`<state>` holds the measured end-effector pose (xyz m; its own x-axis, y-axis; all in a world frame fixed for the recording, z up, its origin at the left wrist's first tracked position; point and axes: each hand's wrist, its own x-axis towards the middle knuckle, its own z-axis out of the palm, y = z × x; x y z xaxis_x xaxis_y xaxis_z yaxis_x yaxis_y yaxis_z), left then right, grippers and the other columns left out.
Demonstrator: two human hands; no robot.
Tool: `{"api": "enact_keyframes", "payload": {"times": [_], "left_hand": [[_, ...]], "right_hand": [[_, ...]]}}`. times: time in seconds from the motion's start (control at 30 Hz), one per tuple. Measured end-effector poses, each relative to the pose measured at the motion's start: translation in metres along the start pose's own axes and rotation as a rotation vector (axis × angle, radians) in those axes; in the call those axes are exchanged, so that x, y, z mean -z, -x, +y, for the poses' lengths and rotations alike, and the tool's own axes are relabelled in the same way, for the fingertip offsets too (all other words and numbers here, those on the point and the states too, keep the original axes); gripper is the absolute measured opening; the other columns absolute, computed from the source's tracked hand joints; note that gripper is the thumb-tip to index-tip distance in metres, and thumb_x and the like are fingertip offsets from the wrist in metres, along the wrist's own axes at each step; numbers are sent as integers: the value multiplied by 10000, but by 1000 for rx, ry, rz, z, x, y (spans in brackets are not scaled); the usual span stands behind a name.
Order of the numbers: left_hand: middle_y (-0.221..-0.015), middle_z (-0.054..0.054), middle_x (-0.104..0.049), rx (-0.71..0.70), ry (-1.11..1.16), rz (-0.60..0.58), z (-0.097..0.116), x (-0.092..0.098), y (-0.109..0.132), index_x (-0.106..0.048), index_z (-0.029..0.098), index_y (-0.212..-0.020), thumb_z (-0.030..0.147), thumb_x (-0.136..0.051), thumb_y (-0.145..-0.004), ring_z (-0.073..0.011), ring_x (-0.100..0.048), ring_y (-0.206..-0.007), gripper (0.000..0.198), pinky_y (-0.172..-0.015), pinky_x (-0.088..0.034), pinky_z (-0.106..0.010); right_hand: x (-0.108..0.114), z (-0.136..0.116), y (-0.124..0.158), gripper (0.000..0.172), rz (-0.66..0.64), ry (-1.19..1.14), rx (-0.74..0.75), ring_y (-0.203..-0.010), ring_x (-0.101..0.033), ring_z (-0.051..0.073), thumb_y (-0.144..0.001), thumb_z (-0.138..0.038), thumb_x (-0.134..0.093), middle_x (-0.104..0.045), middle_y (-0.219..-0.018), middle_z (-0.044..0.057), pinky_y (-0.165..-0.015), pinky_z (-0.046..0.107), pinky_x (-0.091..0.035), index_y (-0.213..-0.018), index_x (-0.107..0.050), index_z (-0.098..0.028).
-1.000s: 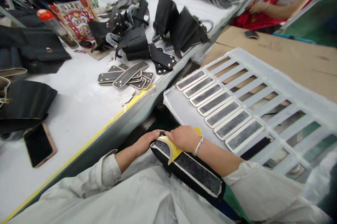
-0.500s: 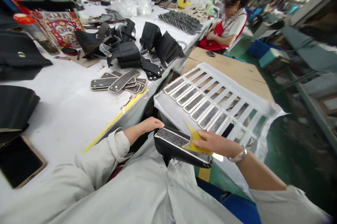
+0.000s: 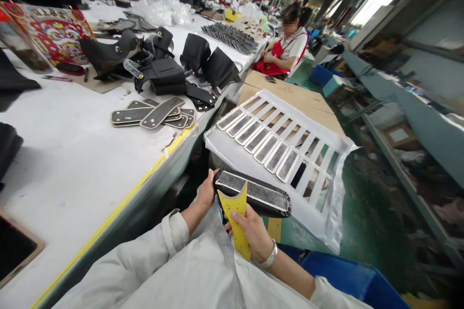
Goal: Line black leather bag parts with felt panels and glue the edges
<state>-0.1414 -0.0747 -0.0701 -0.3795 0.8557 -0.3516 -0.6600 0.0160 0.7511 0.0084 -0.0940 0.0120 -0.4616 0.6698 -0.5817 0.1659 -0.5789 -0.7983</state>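
My left hand [image 3: 206,191] grips the left end of a long black bag part [image 3: 268,206], its fingers partly hidden behind it. The part's upturned face has a grey fuzzy strip framed by a pale line. In my right hand [image 3: 258,235] is a yellow notched sheet [image 3: 237,224], held upright with its concave edge upward. That edge overlaps the near left side of the black part; whether they touch I cannot tell. Beyond lies a white slotted sheet [image 3: 213,139] with a row of dark, pale-edged strips [image 3: 267,148] on it.
On the white table [image 3: 83,154] at left lie stacked dark straps [image 3: 159,113] and black bag pieces [image 3: 163,74]. A cardboard sheet [image 3: 290,87] lies under the slotted sheet's far side. A person in a red apron [image 3: 277,52] sits beyond. A blue bin [image 3: 337,275] stands at lower right.
My right hand has drawn the yellow notched sheet left and toward me, turning it upright. My left hand has shifted to a fuller grip on the black part's end. The view has turned right.
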Motion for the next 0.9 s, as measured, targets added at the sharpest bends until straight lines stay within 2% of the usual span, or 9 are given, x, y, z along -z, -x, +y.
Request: {"api": "enact_keyframes", "payload": {"times": [0.13,0.2,0.27,0.33,0.37,0.47,0.57,0.7,0.9], "left_hand": [[-1110,-75,-644,43,138,-235,8,22,-2,-607,191,-1141,422,-579,-777,-215,-607,-940,432,-830,-452,-317],[-1175,-98,-608,142,104,-401,20,40,-5,-561,193,-1209,247,-688,-657,-219,-610,-922,569,-816,-462,-332],[-1177,-94,-597,220,-33,-566,32,52,-9,-439,232,-1324,140,-721,-587,-193,-615,-865,795,-787,-472,-327],[-1133,-74,-606,215,-247,-683,41,53,-15,-293,257,-1400,131,-744,-566,-176,-612,-837,957,-774,-476,-319],[-1109,-70,-611,163,-374,-696,45,50,-19,-266,243,-1409,143,-762,-547,-186,-609,-854,999,-782,-475,-322],[-1086,-74,-612,-56,-763,-620,52,36,-30,-372,180,-1336,185,-806,-466,-238,-582,-959,972,-836,-463,-342],[-1025,-60,-630,-192,-999,-534,52,27,-35,-461,164,-1220,238,-793,-487,-228,-595,-920,808,-810,-471,-323],[-942,-40,-642,-272,-1081,-433,42,25,-34,-499,157,-1105,277,-732,-565,-202,-616,-846,600,-762,-473,-291],[-918,-18,-636,-214,-995,-331,31,23,-28,-500,181,-1064,317,-704,-596,-193,-608,-835,529,-767,-471,-293]], "right_hand": [[-15,5,-11,311,17,-150,-107,-559,-573,115,-658,-359,-716,-652,-744,23,-502,231,-423,-852,-573,-162],[-12,6,-14,313,10,-183,-152,-548,-567,114,-660,-378,-717,-657,-735,23,-512,237,-421,-849,-591,-163],[-6,6,-17,336,10,-189,-168,-559,-574,118,-657,-396,-724,-663,-721,26,-549,251,-434,-862,-605,-157],[1,7,-19,346,8,-167,-152,-574,-573,121,-644,-405,-736,-659,-684,24,-578,255,-437,-844,-621,-147],[3,6,-20,344,0,-152,-141,-581,-569,120,-638,-407,-742,-656,-667,23,-583,252,-433,-828,-629,-144],[1,5,-21,330,-49,-125,-146,-591,-569,118,-630,-402,-752,-661,-665,24,-594,249,-430,-807,-642,-146],[-12,3,-24,356,-84,-192,-237,-592,-599,135,-616,-400,-767,-679,-724,25,-634,296,-464,-845,-625,-168],[-37,3,-33,419,-115,-385,-309,-602,-626,150,-580,-363,-800,-685,-785,35,-656,334,-484,-879,-580,-169],[-59,6,-55,345,-246,-658,-429,-564,-544,86,-603,-267,-792,-586,-641,-20,-644,277,-459,-841,-599,-109]]}}
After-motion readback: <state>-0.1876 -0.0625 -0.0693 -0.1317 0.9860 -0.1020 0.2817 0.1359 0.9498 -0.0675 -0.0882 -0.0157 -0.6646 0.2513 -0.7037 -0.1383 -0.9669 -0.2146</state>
